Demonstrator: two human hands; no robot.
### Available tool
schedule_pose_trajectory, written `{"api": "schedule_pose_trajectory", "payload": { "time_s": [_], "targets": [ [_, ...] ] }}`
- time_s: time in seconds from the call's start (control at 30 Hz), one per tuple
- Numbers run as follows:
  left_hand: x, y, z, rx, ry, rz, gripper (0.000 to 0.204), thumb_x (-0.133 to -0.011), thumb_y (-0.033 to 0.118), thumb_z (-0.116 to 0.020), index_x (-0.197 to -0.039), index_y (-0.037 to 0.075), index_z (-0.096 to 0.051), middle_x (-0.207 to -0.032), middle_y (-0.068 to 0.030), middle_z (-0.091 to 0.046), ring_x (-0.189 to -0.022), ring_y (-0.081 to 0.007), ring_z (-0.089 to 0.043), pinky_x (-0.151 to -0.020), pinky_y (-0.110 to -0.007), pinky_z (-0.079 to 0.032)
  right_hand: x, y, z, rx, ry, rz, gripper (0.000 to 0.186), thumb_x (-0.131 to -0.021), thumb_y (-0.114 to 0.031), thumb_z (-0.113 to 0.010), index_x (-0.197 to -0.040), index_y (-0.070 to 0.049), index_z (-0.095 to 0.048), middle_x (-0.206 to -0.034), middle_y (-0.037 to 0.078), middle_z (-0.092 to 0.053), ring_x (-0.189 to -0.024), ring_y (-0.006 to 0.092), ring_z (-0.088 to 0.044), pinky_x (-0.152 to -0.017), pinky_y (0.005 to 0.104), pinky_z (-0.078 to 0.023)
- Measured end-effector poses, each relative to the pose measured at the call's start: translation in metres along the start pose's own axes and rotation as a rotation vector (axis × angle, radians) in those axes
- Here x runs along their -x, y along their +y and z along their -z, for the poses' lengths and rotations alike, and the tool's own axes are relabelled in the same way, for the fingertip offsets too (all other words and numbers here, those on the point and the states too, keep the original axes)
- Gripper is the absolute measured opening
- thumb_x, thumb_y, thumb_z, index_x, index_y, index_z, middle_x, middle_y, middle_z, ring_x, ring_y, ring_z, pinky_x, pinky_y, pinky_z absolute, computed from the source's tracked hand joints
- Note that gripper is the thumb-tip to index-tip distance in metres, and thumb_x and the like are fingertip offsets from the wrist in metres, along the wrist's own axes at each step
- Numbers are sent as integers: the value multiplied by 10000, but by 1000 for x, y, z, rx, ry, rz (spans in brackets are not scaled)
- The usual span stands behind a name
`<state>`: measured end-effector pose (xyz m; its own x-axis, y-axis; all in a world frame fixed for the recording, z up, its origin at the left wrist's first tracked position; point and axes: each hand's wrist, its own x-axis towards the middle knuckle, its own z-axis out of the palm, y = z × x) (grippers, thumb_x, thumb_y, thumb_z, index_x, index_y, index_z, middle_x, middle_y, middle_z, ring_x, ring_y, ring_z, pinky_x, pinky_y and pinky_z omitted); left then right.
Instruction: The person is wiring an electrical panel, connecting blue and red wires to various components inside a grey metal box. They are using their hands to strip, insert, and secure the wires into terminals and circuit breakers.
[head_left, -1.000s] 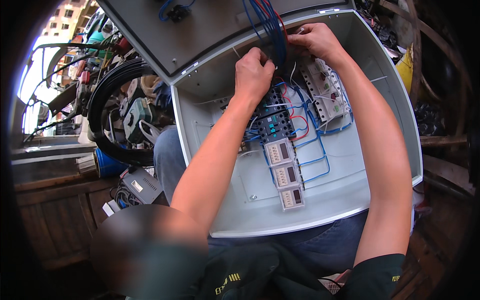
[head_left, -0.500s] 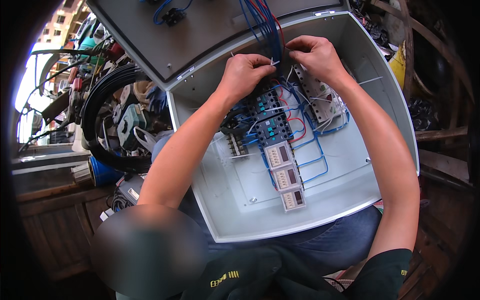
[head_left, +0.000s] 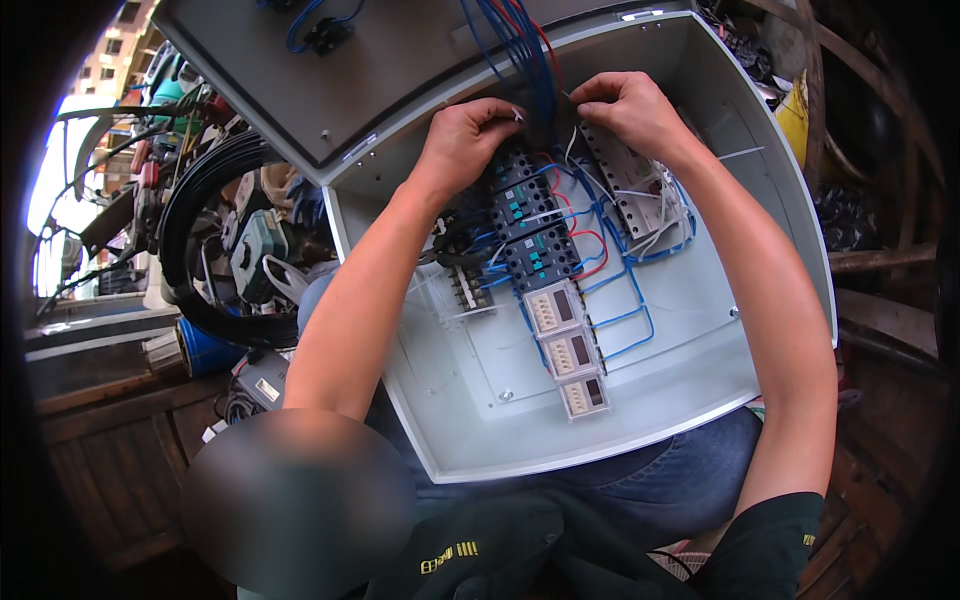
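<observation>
An open grey metal electrical box (head_left: pixel 665 405) rests on my lap. Behind its row of parts, my left hand (head_left: pixel 465 145) pinches a small white strip that looks like a cable tie (head_left: pixel 518 115), just left of the blue wire bundle (head_left: pixel 538 85). Across the bundle, my right hand (head_left: pixel 632 112) is closed, thumb against forefinger, on something thin that I cannot make out. Below the hands run black contactors (head_left: pixel 535 225) with green parts, then several clear-covered timer-like modules (head_left: pixel 553 308). A pale terminal strip (head_left: pixel 625 180) lies under my right hand.
The box's hinged lid (head_left: pixel 260 75) leans open at the back, with wires crossing from it. A small brass terminal block (head_left: pixel 470 288) sits left of the contactors. Coiled black cable (head_left: pixel 175 235) and tools crowd the left; a yellow object (head_left: pixel 793 120) stands at the right.
My left hand has drawn left and slightly up, away from the wire bundle, keeping the white strip. The right hand stays nearly in place. The view has shifted slightly.
</observation>
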<state>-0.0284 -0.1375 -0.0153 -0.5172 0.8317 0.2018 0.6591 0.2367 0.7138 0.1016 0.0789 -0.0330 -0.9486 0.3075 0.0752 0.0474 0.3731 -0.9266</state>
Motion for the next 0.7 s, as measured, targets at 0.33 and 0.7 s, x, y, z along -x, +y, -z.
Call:
{"api": "schedule_pose_trajectory", "payload": {
  "time_s": [0.33, 0.7],
  "targets": [
    [0, 14, -25, -175, 139, -175, 164, -911, 86, -670, -1057, 13, -686, -899, -121, -718, -807, -167, -677, -754, -290, -529, -5, 6, -7, -41, 18, 24, 244, -867, -64, -673, -1094, 14, -715, -929, 75, -733, -822, 132, -685, -775, 273, -551],
    [0, 19, -36, -34, 153, 54, 170, -914, 136, -691, -1018, 2, -707, -833, -81, -721, -739, -91, -633, -692, -265, -518, 4, 1, -7, -433, -15, -47, 205, -869, 22, -636, -1062, 56, -699, -932, 99, -727, -787, 145, -706, -741, 256, -583]
  ]
}}
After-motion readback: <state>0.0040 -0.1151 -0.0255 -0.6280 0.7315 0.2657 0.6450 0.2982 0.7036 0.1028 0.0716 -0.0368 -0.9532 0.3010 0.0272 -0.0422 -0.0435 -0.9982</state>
